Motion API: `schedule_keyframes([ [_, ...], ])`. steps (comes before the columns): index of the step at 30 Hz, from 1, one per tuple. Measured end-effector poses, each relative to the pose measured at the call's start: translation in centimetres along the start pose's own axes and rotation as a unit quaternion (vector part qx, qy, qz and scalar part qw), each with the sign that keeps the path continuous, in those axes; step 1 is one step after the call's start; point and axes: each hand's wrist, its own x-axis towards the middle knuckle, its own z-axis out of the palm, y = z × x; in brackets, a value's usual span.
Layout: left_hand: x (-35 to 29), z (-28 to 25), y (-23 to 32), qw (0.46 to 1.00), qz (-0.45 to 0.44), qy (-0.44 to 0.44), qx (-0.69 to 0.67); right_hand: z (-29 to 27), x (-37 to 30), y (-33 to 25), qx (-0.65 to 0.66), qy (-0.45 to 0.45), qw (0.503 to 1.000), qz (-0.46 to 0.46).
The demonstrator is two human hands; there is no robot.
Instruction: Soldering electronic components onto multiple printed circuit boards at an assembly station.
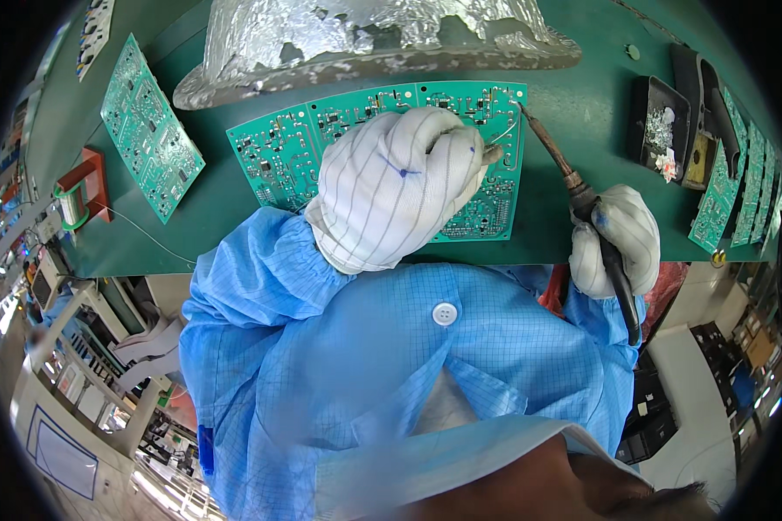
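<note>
A green circuit board panel (274,152) lies on the green bench in front of me. My left hand (400,187), in a white striped glove, rests over its middle and hides much of it. Its fingers are pinched closed on a thin solder wire (505,132), whose end sticks out toward the panel's upper right corner. My right hand (617,239), gloved too, is wrapped round the dark handle of a soldering iron (551,143). The iron leans up and left, with its tip at the panel's upper right edge, close to the wire's end; whether they touch I cannot tell.
A foil-covered hood (374,39) stands behind the panel. Leftward are another circuit board (152,130) and a red spool holder (101,182) with trailing wire. To the right sit a black tray (645,154) with solder scraps, an iron stand (693,82) and several upright boards (718,204).
</note>
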Motion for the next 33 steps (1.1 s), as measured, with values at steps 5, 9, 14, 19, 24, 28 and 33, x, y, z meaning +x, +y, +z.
schedule_keyframes([
  [5, 0.0, 0.3, 0.2, 0.999, 0.006, 0.044, 0.003, -1.2, -1.0, -0.6, 0.003, -0.002, 0.998, 0.067],
  [9, -0.4, -0.4, 0.5, 0.999, 0.007, 0.047, 0.018, -2.5, -3.5, -1.4, -0.153, 0.186, 0.962, 0.132],
  [14, -1.0, -0.1, 0.4, 0.999, 0.017, 0.042, 0.029, -4.4, -5.2, -0.4, -0.268, 0.207, 0.924, 0.179],
  [19, -1.0, 1.2, -0.7, 0.991, 0.08, 0.096, 0.056, -4.9, -2.9, -1.7, -0.015, 0.185, 0.958, 0.216],
  [24, -0.8, 0.9, -0.5, 0.992, 0.071, 0.087, 0.065, -3.6, 0.8, -0.9, 0.069, -0.03, 0.989, 0.131],
  [28, -0.9, 0.1, 0.5, 0.998, 0.013, 0.029, 0.06, -3.1, 1.6, -0.1, 0.079, -0.074, 0.986, 0.125],
  [33, -0.9, -0.1, 0.6, 0.998, 0.005, 0.005, 0.068, -3.2, 1.5, 0.0, 0.068, -0.082, 0.987, 0.121],
])
